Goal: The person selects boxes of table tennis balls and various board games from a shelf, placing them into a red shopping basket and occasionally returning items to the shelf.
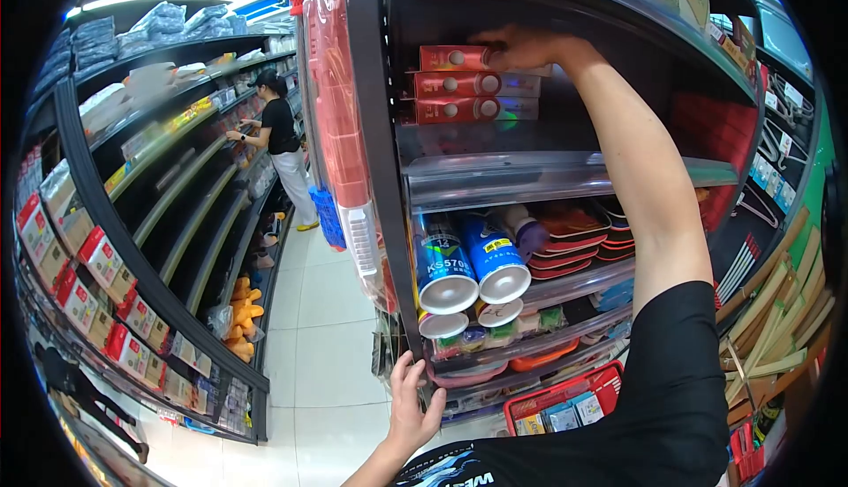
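Note:
On the upper shelf, my right hand (534, 48) is at the right end of the top red box (452, 58), its fingers bent over the box; the grip is partly lost in shadow. Below it are more red boxes (455, 85) in a stack, with pale boxes (519, 86) at their right. My left hand (413, 406) is low by the shelf's front post, fingers apart and holding nothing. Above that hand, two blue cylindrical containers (442, 262) lie with their white ends facing out, above other round ends.
A clear plastic shelf lip (548, 180) runs below the boxes. A red basket (565, 399) with packets stands at the lower right. Red packaged goods (336, 107) hang along the post. Across the tiled aisle (322, 354), a person (281, 129) stands at another shelf rack.

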A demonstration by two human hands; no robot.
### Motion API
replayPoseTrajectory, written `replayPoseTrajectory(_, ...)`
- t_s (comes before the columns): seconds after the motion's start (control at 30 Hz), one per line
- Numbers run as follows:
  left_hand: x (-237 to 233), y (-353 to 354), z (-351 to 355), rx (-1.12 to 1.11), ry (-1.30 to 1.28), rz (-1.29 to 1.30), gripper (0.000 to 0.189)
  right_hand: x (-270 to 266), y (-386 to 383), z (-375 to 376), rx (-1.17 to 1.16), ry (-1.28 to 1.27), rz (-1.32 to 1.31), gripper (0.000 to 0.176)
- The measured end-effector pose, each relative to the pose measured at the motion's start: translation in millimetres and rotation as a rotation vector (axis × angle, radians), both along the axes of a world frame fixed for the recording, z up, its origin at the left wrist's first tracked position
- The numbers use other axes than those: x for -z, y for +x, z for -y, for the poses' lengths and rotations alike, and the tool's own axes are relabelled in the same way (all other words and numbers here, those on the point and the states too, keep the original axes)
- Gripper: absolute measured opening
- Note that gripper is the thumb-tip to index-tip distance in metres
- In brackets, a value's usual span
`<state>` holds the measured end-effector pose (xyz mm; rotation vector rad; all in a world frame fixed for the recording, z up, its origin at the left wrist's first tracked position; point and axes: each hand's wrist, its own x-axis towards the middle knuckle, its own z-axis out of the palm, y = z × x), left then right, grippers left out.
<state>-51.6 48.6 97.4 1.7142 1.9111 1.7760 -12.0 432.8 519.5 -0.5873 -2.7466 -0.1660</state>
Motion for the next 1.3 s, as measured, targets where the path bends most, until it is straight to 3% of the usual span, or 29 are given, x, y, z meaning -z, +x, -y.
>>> replayPoseTrajectory(0.3, 3, 2, -2, -0.024, 0.020, -0.008, 0.062, 10, -8, 10, -0.094, 0.075, -0.055, 0.056)
replayPoseTrajectory(0.8, 1, 7, 4, 0.034, 0.009, 0.052, 0.062, 16, -12, 22, 0.025, 0.083, -0.054, 0.055)
replayPoseTrajectory(0.9, 2, 9, 9, 0.010, -0.027, 0.012, 0.061, 24, -11, 18, -0.014, 0.082, -0.138, 0.056)
replayPoseTrajectory(0.97, 4, 10, 15, 0.010, -0.018, 0.041, 0.061, 31, -8, 11, -0.104, 0.246, -0.335, 0.057)
replayPoseTrajectory(1.1, 12, 12, 29, 0.021, -0.005, 0.097, 0.059, 34, 29, 65, -0.117, 0.141, -0.473, 0.050)
replayPoseTrajectory(1.17, 24, 12, 36, 0.033, 0.002, 0.124, 0.059, 55, 53, 85, -0.269, 0.263, -0.779, 0.037)
replayPoseTrajectory(1.3, 42, 17, 55, 0.054, -0.058, 0.150, 0.062, 130, 121, 154, -0.315, -0.027, -0.954, 0.024)
